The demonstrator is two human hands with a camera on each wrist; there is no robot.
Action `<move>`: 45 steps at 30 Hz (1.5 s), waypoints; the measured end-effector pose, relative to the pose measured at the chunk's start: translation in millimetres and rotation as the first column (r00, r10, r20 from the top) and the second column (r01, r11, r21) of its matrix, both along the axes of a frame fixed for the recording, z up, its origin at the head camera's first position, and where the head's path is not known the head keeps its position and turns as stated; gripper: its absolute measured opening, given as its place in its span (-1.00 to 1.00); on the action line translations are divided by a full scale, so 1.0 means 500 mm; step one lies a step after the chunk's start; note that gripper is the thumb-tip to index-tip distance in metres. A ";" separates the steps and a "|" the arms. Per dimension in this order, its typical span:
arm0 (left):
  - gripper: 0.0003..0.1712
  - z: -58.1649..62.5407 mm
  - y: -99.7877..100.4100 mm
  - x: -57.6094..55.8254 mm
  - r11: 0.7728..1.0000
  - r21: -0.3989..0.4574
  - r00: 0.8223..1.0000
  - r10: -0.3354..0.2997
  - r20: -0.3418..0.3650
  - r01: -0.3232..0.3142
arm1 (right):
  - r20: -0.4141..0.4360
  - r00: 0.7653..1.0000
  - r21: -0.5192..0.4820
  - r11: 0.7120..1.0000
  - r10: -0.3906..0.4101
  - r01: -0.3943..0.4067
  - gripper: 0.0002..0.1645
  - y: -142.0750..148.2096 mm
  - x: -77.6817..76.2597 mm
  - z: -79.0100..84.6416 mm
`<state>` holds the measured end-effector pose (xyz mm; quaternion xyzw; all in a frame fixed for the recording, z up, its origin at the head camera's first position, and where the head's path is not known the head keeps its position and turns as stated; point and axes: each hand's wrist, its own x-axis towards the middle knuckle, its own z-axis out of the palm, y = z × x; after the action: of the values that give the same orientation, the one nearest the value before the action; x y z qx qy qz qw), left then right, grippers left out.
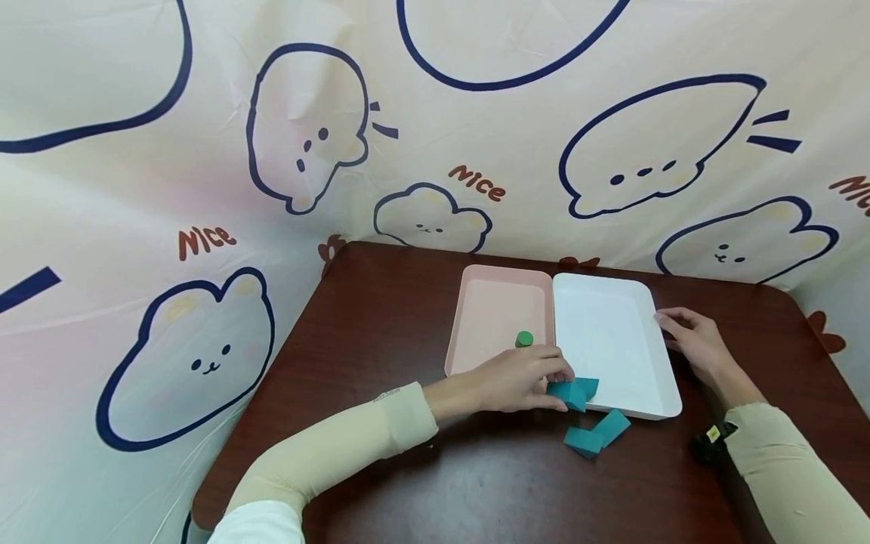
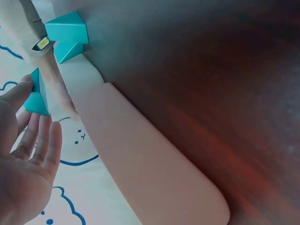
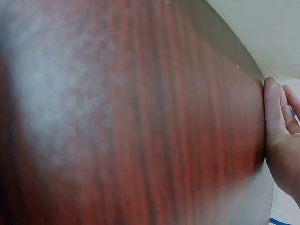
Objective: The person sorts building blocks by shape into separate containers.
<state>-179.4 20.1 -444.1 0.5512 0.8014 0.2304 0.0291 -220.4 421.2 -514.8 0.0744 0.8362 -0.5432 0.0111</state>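
Note:
My left hand (image 1: 519,378) pinches a teal triangular block (image 2: 36,96) between thumb and fingers, above the front left corner of the white tray (image 1: 605,332). Another teal piece (image 1: 588,387) shows just behind the held one in the head view; whether it touches the held block I cannot tell. Two more teal blocks (image 1: 583,441) lie touching on the table in front of that tray. At the tray's right side, my right hand (image 1: 700,344) touches the wall with fairly straight fingers. A green cylinder (image 1: 524,339) is in the pink tray (image 1: 499,295), partly behind my left hand.
Both trays stand side by side, edges together, on a dark brown wooden table (image 1: 381,317). Behind and beside the table hangs a pale curtain (image 1: 530,136) with cartoon outlines. A black wrist device (image 1: 710,442) sits by the right sleeve.

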 end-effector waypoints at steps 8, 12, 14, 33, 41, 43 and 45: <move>-0.50 0.010 0.015 -0.013 1.000 0.018 1.000 0.020 0.005 -0.020 | 0.012 1.000 0.009 1.000 -0.020 0.020 -0.34 -0.005 0.003 0.005; -0.51 0.014 0.021 -0.020 0.999 0.029 0.999 0.032 0.010 -0.032 | 0.015 1.000 0.012 1.000 -0.020 0.020 -0.33 -0.006 0.003 0.006; -0.51 0.017 0.025 -0.023 0.999 0.028 0.999 0.039 0.001 -0.039 | 0.014 1.000 0.012 1.000 -0.018 0.017 -0.34 -0.005 0.003 0.006; -0.54 0.022 0.075 -0.074 0.982 0.095 0.986 0.164 0.017 -0.164 | 0.014 1.000 0.031 0.999 -0.027 0.026 -0.29 -0.007 0.003 0.009; -0.54 0.017 0.095 -0.082 0.977 0.089 0.980 0.191 0.055 -0.195 | 0.024 0.999 0.031 0.999 -0.024 0.024 -0.30 -0.008 0.003 0.009; -0.55 0.013 0.097 -0.083 0.977 0.080 0.979 0.194 0.062 -0.199 | 0.025 0.999 0.032 0.999 -0.024 0.023 -0.28 -0.008 0.003 0.008; -0.55 0.009 0.098 -0.083 0.977 0.066 0.978 0.198 0.071 -0.203 | 0.025 0.999 0.028 0.999 -0.027 0.026 -0.29 -0.007 0.002 0.007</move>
<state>-220.7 69.3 -439.5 0.4606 0.8427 0.2787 0.0112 -219.3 417.5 -511.4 0.0924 0.8424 -0.5307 0.0133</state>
